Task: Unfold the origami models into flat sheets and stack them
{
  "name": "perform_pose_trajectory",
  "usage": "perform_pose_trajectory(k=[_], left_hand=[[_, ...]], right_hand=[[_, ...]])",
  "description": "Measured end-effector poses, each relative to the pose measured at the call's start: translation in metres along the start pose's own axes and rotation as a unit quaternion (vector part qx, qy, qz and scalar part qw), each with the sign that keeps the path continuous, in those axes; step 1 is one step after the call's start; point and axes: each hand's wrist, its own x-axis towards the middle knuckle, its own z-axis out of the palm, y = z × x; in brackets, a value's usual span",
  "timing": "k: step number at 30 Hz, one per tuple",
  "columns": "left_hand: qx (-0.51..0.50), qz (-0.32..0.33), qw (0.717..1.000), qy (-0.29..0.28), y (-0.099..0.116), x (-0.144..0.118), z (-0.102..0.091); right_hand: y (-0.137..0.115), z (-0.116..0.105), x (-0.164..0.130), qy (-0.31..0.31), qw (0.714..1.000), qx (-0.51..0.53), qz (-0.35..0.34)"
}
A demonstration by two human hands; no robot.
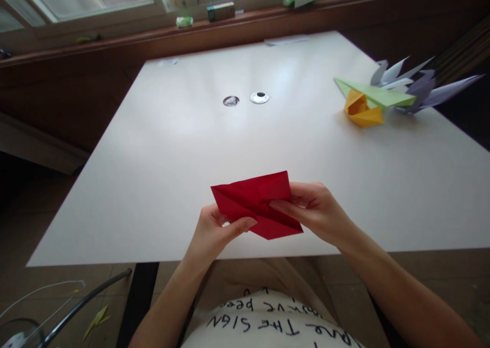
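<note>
Both hands are up just over the near edge of the white desk (161,149), working a folded red paper (254,200) between them. It's held in the air right above the desk's front edge, roughly centre, tilted so its long side runs from upper left down to a point at lower right.

The left hand (212,233) comes in from below with the forearm angled up and slightly right, wrist bent back a little. Its thumb lies flat across the lower left part of the paper, pointing right, and the other fingers are tucked behind the sheet where I can't see them, so it's pinching the paper by that lower left edge.

The right hand (316,210) reaches in from the right, forearm running diagonally from the bottom right corner. The wrist is fairly straight, the fingers are curled and bunched together, and the thumb and fingertips press on the right side of the red paper near the middle fold. So it's also pinching, thumb on top.

Farther out on the right side of the desk sits a little pile of finished folded pieces: a yellow one (362,110), a long green one (377,94) lying over it, and some pale purple spiky ones (421,85) behind, near the desk's edge. All well away from the hands.
</note>
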Motion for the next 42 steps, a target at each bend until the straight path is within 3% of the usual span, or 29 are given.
perform_pose_trajectory(k=[6, 11, 13, 16, 18, 23, 31, 35, 42], left_hand=[[0.065, 0.031, 0.994, -0.078, -0.004, -0.001, -0.003], [0.123, 0.082, 0.984, -0.102, -0.004, 0.0, -0.005], [0.129, 0.087, 0.985, -0.076, -0.005, 0.001, -0.005], [0.142, 0.105, 0.984, -0.022, -0.009, 0.0, -0.003], [0.148, 0.132, 0.98, 0.0, -0.011, -0.002, -0.002], [0.129, 0.172, 0.977, 0.013, -0.014, -0.006, 0.003], [0.102, 0.161, 0.981, 0.039, -0.013, -0.006, 0.004], [0.086, 0.148, 0.984, 0.052, -0.017, -0.006, 0.006], [-0.031, 0.125, 0.991, 0.047, -0.022, -0.006, 0.012]], right_hand=[[-0.005, 0.007, 0.0, 0.03, 0.998, -0.058, 0.01], [-0.004, 0.013, 0.0, 0.126, 0.984, -0.124, -0.004], [-0.002, 0.015, -0.001, 0.195, 0.955, -0.21, -0.074], [-0.002, 0.017, -0.005, 0.306, 0.862, -0.323, -0.244], [-0.003, 0.02, -0.008, 0.292, 0.827, -0.358, -0.321], [-0.007, 0.025, -0.01, 0.185, 0.855, -0.351, -0.334], [-0.002, 0.024, -0.011, 0.172, 0.849, -0.351, -0.355], [0.004, 0.027, -0.012, 0.14, 0.869, -0.338, -0.332], [0.007, 0.034, -0.011, 0.12, 0.876, -0.357, -0.301]])
